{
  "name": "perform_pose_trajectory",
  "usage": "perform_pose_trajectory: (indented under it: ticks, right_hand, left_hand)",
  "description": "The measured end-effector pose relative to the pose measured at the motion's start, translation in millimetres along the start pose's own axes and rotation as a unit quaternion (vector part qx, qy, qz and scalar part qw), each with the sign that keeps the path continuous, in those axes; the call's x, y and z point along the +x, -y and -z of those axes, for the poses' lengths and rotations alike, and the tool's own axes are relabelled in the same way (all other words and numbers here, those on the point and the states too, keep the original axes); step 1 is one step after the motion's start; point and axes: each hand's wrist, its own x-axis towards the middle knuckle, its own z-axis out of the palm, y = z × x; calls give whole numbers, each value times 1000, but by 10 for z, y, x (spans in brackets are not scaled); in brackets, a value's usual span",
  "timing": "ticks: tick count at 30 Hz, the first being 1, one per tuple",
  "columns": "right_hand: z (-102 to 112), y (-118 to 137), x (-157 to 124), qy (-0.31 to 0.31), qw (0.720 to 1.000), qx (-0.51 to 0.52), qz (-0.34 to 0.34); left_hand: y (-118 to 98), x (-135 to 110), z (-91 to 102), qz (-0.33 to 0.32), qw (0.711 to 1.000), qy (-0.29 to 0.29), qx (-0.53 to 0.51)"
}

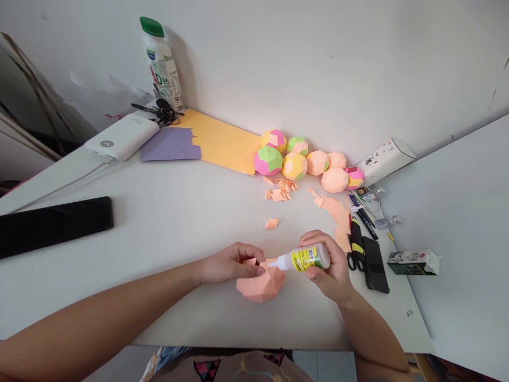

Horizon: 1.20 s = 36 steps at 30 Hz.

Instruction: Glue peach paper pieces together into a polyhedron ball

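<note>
My left hand (230,263) pinches the top edge of a half-built peach paper ball (260,285) that rests on the white table (170,223) near its front edge. My right hand (328,265) is closed around a small glue bottle (304,259) with a yellow-green label. The bottle lies sideways, its white nozzle touching the peach ball's upper rim. One folded peach paper piece (271,223) lies on the table just beyond my hands.
Several finished paper balls (296,159) sit by the wall, with peach scraps (280,191) in front. Orange paper (222,140), purple paper (170,144), a power bank (121,136), keys, a bottle (163,63), a phone (53,224), scissors (357,245), pens and small cartons lie around.
</note>
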Motion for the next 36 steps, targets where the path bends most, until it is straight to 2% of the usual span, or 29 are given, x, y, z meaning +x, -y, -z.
perform_pose_trajectory:
  ticks: [8,13,18,25,36]
  right_hand:
    - [-71,7,-3,33,998,51,12]
    - [-112,-6,-9,63,992,104,-13]
    - [-133,-12,-14,41,991,127,-15]
    - [-130,-42,-33,19,987,133,-92]
    - [-134,-66,-20,-6,983,153,-103]
  left_hand:
    - [16,-5,11,7,1000,2,1]
    - [45,-8,25,4,1000,7,6]
    - [57,-8,15,5,1000,6,19]
    - [60,3,14,7,1000,5,25]
    - [49,-3,10,20,1000,-1,18]
